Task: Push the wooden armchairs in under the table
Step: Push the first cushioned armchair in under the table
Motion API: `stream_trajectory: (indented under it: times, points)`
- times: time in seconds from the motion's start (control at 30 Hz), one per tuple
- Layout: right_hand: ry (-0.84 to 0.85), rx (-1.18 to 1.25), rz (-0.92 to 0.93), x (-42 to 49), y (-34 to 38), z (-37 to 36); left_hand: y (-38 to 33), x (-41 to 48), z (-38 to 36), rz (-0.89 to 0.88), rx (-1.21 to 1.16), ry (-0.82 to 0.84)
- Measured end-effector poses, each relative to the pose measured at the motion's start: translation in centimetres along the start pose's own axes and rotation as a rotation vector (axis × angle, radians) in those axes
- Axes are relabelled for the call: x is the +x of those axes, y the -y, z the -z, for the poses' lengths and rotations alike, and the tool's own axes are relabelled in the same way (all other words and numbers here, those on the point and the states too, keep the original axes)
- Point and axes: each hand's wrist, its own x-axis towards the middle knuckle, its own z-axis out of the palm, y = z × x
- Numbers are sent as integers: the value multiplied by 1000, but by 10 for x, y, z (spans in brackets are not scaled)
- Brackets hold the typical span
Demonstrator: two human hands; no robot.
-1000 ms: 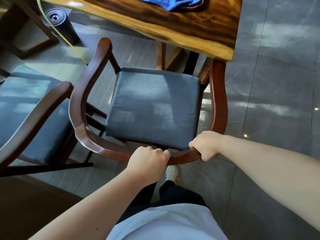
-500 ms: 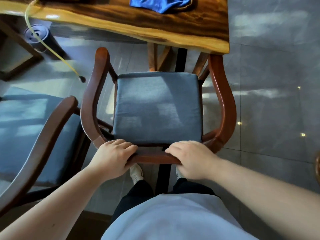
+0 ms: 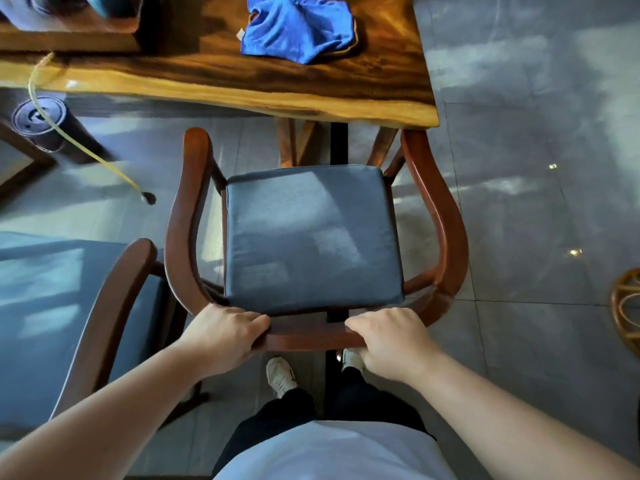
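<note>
A wooden armchair [image 3: 180,216] with a dark grey seat cushion stands square in front of me, facing the wooden table [image 3: 242,88]. Its right arm tip sits just under the table's near edge; its left arm tip stops short of it. My left hand [image 3: 225,336] and my right hand [image 3: 388,341] both grip the curved back rail, one on each side of its middle. A second wooden armchair [image 3: 110,306] with the same grey cushion stands to the left, further out from the table.
A blue cloth [image 3: 298,27] lies on the table. A black cylinder [image 3: 38,123] with a yellow hose [image 3: 104,164] stands on the tiled floor at left. A rattan piece [image 3: 623,306] shows at the right edge. My feet are behind the chair.
The chair has turned from angled to square with the table and moved closer to it. My hands have shifted to sit evenly on the back rail.
</note>
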Motion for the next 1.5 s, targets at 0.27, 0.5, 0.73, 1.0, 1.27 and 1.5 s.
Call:
stream_trajectory:
  times: [0.27, 0.5, 0.73, 1.0, 1.27, 1.5]
  points:
    - [-16, -28, -57, 52, 44, 5, 63, -5, 20, 90, 7, -65]
    - [129, 166, 23, 49, 17, 14, 69, -5, 17, 112, 16, -72]
    - [436, -42, 63, 52, -73, 20, 13, 15, 28, 48, -70, -178]
    - [581, -260, 171, 74, -124, 21, -75, 68, 22, 191, 93, -30]
    - [579, -277, 136, 76, -131, 7, -74, 71, 18, 164, 85, -87]
    - [635, -288, 175, 75, -142, 9, -85, 77, 18, 188, 51, -125]
